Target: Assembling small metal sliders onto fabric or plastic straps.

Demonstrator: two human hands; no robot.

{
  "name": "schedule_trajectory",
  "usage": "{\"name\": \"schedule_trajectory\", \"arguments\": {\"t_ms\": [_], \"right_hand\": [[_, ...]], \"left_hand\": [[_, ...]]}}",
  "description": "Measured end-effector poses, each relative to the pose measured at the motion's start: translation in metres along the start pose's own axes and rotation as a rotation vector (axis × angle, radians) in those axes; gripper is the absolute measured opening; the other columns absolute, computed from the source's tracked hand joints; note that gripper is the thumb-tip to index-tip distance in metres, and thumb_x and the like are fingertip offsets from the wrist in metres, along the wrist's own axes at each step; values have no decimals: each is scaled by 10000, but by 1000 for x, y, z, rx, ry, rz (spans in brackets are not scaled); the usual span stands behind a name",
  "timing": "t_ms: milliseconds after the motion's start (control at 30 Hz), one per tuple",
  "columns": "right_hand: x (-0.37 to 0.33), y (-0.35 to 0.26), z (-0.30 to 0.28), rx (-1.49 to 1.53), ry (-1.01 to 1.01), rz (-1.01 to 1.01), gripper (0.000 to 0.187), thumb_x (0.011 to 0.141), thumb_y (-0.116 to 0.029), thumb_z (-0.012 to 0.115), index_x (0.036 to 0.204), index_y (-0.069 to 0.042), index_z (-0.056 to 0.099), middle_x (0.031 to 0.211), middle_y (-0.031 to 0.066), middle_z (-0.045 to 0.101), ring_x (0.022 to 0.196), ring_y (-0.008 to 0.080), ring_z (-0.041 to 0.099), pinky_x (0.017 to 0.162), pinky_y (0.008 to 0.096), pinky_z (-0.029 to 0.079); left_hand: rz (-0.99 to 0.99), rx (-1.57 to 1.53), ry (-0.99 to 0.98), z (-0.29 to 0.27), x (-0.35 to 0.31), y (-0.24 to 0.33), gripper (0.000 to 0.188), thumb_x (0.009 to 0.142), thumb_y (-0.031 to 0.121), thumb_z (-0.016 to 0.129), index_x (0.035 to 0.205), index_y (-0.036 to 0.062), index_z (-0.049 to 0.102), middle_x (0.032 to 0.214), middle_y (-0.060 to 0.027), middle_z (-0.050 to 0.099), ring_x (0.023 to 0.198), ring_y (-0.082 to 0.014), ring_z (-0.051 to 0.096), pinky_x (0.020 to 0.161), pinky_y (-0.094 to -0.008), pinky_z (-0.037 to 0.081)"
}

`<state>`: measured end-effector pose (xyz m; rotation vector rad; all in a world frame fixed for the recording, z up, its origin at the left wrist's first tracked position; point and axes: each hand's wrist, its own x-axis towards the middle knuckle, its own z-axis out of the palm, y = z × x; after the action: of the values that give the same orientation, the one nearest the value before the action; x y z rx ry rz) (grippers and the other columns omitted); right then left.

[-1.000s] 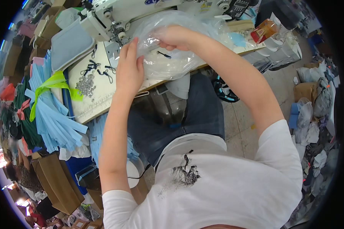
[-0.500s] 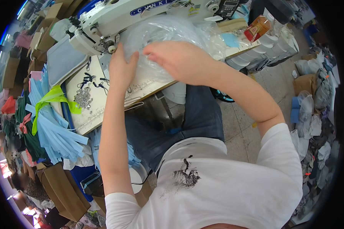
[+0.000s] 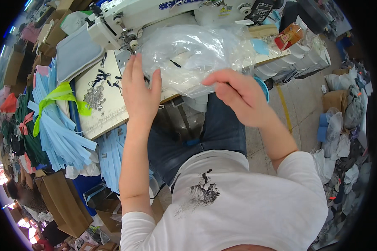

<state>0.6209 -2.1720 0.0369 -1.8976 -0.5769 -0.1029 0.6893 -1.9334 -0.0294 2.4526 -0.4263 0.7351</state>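
A crumpled clear plastic bag [image 3: 197,54] lies on the sewing table [image 3: 100,117] in front of a white sewing machine [image 3: 155,12]. My left hand [image 3: 139,94] lies flat, fingers spread, against the bag's left side near the needle. My right hand [image 3: 238,98] hovers at the bag's lower right edge, fingers curled toward the plastic; whether it pinches the bag is unclear. I sit at the table, with blue jeans visible below.
A pile of small silver metal parts [image 3: 95,96] and black clips [image 3: 102,77] sit left on the table. Light blue fabric strips tied with a yellow-green band [image 3: 58,121] hang at the left. A grey pad [image 3: 75,54], cardboard boxes [image 3: 63,205] and fabric bags [image 3: 343,121] surround me.
My right hand has come down from the top of the bag toward its near lower edge. My left hand stays against the bag's left side. The view has shifted.
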Motion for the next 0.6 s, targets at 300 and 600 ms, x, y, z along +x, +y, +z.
{"name": "schedule_trajectory", "arguments": {"t_ms": [300,600], "right_hand": [[-27,79,35,154,229,308,211,984,-179,507,1070,-27,625,695,-17,493,612,64,443,564,223,375],[121,145,19,163,183,267,261,985,-237,492,1034,-34,648,637,-61,414,552,32,369,488,206,292]], "left_hand": [[68,-84,115,-1,-7,8,544,839,121,652,1343,26,472,1342,-241,459,1216,-428,450,1001,-479,386],[288,196,-133,52,47,-14,496,904,198,572,1363,48,455,1405,-214,427,1263,-408,439,1036,-462,375]]}}
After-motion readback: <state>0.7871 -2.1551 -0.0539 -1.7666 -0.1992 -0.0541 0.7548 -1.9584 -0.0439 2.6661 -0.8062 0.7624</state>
